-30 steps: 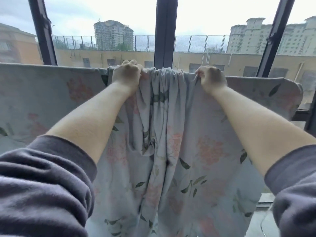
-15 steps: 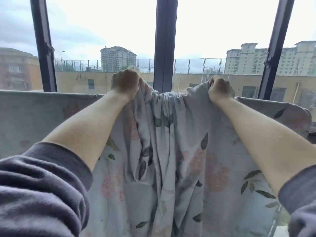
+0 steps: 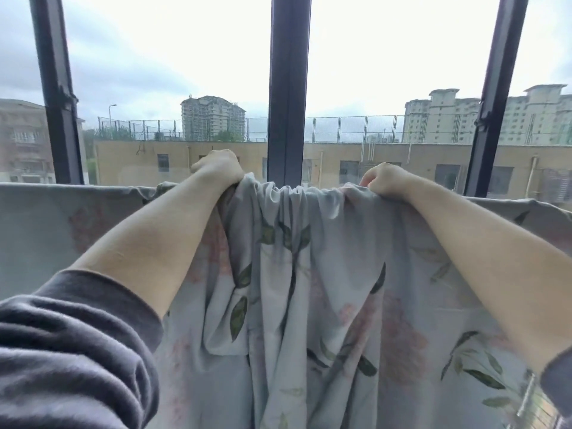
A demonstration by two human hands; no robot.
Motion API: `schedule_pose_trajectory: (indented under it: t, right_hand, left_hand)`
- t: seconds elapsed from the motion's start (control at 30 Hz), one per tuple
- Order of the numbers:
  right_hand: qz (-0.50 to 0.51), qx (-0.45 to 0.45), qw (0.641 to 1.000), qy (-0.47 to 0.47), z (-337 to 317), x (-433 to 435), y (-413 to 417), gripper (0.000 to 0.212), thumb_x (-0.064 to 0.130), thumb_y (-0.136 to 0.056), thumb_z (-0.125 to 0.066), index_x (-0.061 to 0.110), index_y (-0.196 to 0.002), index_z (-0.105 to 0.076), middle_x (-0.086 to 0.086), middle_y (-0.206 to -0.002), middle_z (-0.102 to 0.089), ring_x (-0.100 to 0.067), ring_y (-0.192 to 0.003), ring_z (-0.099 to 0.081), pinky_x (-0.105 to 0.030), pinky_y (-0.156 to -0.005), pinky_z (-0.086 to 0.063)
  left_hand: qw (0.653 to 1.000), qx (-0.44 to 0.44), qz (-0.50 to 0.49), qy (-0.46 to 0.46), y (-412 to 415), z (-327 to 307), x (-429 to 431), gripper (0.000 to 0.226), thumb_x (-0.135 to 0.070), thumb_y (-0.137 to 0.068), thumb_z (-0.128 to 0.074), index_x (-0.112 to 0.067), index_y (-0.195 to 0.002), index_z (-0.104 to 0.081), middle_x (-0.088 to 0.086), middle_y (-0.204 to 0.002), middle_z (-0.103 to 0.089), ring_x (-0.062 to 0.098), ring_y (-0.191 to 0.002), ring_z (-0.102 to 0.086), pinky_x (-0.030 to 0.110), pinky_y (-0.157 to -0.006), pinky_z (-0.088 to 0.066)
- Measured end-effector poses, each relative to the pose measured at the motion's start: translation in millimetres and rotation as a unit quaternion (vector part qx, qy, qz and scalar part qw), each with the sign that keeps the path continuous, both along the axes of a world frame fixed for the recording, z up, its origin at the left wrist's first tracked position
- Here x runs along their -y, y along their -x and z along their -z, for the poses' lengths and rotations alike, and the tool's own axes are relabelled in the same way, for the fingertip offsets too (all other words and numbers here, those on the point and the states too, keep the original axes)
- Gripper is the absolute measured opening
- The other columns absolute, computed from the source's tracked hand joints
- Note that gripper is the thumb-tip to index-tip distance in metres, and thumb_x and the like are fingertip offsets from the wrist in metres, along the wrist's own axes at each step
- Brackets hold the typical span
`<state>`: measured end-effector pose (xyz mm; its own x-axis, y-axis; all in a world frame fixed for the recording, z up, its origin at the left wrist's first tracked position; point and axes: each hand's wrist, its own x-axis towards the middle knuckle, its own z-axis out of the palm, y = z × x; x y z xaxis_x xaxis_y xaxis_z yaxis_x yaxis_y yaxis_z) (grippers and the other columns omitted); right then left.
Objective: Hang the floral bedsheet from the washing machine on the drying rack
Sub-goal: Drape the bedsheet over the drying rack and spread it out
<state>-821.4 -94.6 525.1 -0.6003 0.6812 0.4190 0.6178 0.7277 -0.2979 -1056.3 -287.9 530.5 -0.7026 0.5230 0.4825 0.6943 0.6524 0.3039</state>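
The floral bedsheet (image 3: 309, 289), pale grey with pink flowers and green leaves, hangs in front of me over a rail that the cloth hides. Its top edge is bunched into gathers between my hands and lies flatter out to the left and right. My left hand (image 3: 218, 167) grips the top edge left of the gathers. My right hand (image 3: 385, 179) pinches the top edge to their right. Both forearms are stretched out, with dark grey sleeves pushed up.
Right behind the sheet is a window with dark frame posts (image 3: 288, 88); buildings and a fenced roof lie outside. A metal rack part (image 3: 529, 397) shows at the lower right beside the sheet.
My hands have dropped a little, bringing the raised top edge back down level with the rest of the sheet. The gathers between them stay bunched. The camera has tilted up.
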Motion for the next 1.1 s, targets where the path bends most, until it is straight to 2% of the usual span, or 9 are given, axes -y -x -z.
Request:
schedule_pose_trajectory:
  t: [0.13,0.2,0.33,0.43,0.53,0.73,0.83,0.93,1.1]
  right_hand:
    - [-0.127,-0.121,0.983,-0.049,11,29,-7,0.023,0.010,-0.091,-0.047,0.018,-0.096,-0.068,-0.003,-0.104,-0.069,-0.020,-0.094,-0.063,-0.030,-0.086,-0.048]
    - [-0.196,-0.083,0.973,-0.089,22,44,-11,0.017,0.024,-0.095,-0.052,0.022,-0.100,-0.068,0.005,-0.098,-0.068,-0.016,-0.089,-0.064,-0.032,-0.082,-0.050]
    - [-0.212,-0.085,0.959,-0.170,36,53,-9,0.009,0.030,-0.090,-0.061,0.026,-0.090,-0.069,0.008,-0.088,-0.070,-0.016,-0.087,-0.065,-0.038,-0.081,-0.052]
    - [-0.160,-0.111,0.959,-0.204,34,59,-2,0.010,0.031,-0.087,-0.064,0.024,-0.080,-0.064,0.009,-0.077,-0.066,-0.021,-0.078,-0.063,-0.035,-0.073,-0.049]
    - [-0.131,-0.129,0.956,-0.227,24,60,4,0.009,0.025,-0.090,-0.060,0.019,-0.084,-0.061,0.003,-0.079,-0.066,-0.023,-0.074,-0.057,-0.032,-0.069,-0.044]
    - [-0.025,-0.214,0.953,-0.215,-31,26,22,0.015,0.020,-0.095,-0.048,0.012,-0.094,-0.061,-0.009,-0.106,-0.059,-0.032,-0.097,-0.058,-0.039,-0.083,-0.046]
    - [0.038,-0.260,0.953,-0.153,-61,6,32,0.021,0.021,-0.096,-0.046,0.009,-0.104,-0.061,-0.015,-0.111,-0.063,-0.034,-0.104,-0.058,-0.035,-0.084,-0.043]
    - [0.035,-0.322,0.942,-0.093,-85,-4,42,0.023,0.016,-0.096,-0.047,0.002,-0.107,-0.061,-0.018,-0.113,-0.065,-0.033,-0.108,-0.058,-0.031,-0.084,-0.044]
    - [-0.016,-0.266,0.964,-0.009,-53,-17,69,0.018,0.018,-0.097,-0.048,0.008,-0.103,-0.061,-0.013,-0.107,-0.064,-0.028,-0.100,-0.060,-0.036,-0.088,-0.050]
  left_hand:
    - [0.970,-0.102,0.185,-0.122,-27,7,15,0.016,-0.023,-0.093,-0.051,-0.014,-0.099,-0.063,0.001,-0.093,-0.066,0.016,-0.070,-0.059,0.032,-0.067,-0.052]
    - [0.942,-0.182,0.279,-0.046,-50,23,30,0.021,-0.039,-0.092,-0.054,-0.021,-0.099,-0.060,-0.007,-0.088,-0.063,0.009,-0.067,-0.057,0.029,-0.063,-0.051]
    - [0.879,-0.414,0.236,0.001,-56,47,29,0.011,-0.021,-0.087,-0.066,-0.021,-0.085,-0.055,-0.009,-0.077,-0.056,0.016,-0.064,-0.062,0.030,-0.054,-0.050]
    - [0.857,-0.463,0.228,-0.004,-58,40,21,0.020,0.000,-0.081,-0.063,-0.015,-0.071,-0.054,-0.005,-0.061,-0.051,0.017,-0.051,-0.055,0.029,-0.046,-0.046]
    - [0.851,-0.482,0.207,-0.001,-58,24,16,0.026,0.000,-0.076,-0.067,-0.016,-0.067,-0.049,-0.006,-0.055,-0.044,0.016,-0.047,-0.050,0.027,-0.042,-0.044]
    - [0.912,-0.369,0.125,-0.129,-46,-30,-4,0.011,-0.009,-0.094,-0.049,-0.009,-0.086,-0.056,0.007,-0.078,-0.063,0.025,-0.067,-0.058,0.031,-0.057,-0.037]
    - [0.940,-0.235,0.068,-0.238,-36,-64,-17,0.016,-0.011,-0.094,-0.051,-0.002,-0.100,-0.063,0.016,-0.092,-0.067,0.032,-0.087,-0.063,0.030,-0.063,-0.041]
    - [0.931,-0.076,0.039,-0.355,-24,-91,-30,0.019,-0.014,-0.093,-0.054,-0.003,-0.103,-0.066,0.015,-0.104,-0.068,0.028,-0.098,-0.064,0.026,-0.069,-0.042]
    - [0.943,0.033,0.033,-0.330,2,-61,-61,0.017,-0.012,-0.092,-0.057,0.000,-0.102,-0.065,0.013,-0.102,-0.067,0.024,-0.094,-0.064,0.022,-0.070,-0.046]
